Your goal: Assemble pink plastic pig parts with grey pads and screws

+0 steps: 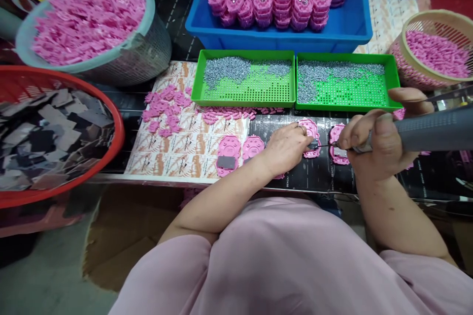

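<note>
My right hand (379, 145) is closed round a grey electric screwdriver (439, 130), which lies nearly level with its thin bit pointing left. The bit's tip reaches a pink plastic casing (308, 130) on the bench. My left hand (286, 147), a ring on one finger, grips that casing with fingertips bent close to the tip; the hand hides part of it. Another pink casing (336, 145) lies beside my right hand, partly covered. Left of my left hand are a pink casing (228, 145) with a grey pad and a second casing (254, 145), partly behind my forearm.
Two green trays (244, 103) of small screws stand behind my hands. Beyond them, a blue bin (277, 39) holds stacked pink casings. A red basket (118, 133) of grey pads and a teal basket (151, 44) of pink parts stand left; a cream basket (417, 71) stands right.
</note>
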Demonstrator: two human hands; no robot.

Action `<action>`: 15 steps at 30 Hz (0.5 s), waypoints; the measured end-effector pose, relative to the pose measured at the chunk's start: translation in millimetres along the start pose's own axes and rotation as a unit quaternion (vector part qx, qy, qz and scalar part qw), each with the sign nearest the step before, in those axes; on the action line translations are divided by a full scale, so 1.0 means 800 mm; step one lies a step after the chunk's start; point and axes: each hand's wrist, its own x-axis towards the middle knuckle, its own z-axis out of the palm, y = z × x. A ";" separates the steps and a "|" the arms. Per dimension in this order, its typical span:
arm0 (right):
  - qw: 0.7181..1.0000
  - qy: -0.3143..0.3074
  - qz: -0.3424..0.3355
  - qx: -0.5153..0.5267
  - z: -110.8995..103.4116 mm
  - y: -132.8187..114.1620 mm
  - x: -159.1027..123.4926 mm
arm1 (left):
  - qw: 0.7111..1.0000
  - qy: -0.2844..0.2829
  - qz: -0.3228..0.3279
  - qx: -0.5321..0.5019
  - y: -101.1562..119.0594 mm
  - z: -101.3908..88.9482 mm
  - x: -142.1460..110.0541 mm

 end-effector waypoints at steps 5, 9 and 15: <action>1.000 -0.002 -0.005 0.012 0.000 0.000 -0.001 | 1.000 0.004 0.008 0.015 0.001 -0.001 0.000; 1.000 -0.014 -0.012 0.009 0.001 -0.001 0.000 | 0.999 0.011 0.008 0.036 0.008 -0.002 -0.002; 1.000 -0.026 -0.014 0.008 0.003 0.002 -0.001 | 0.998 0.006 0.005 0.062 0.023 -0.002 -0.005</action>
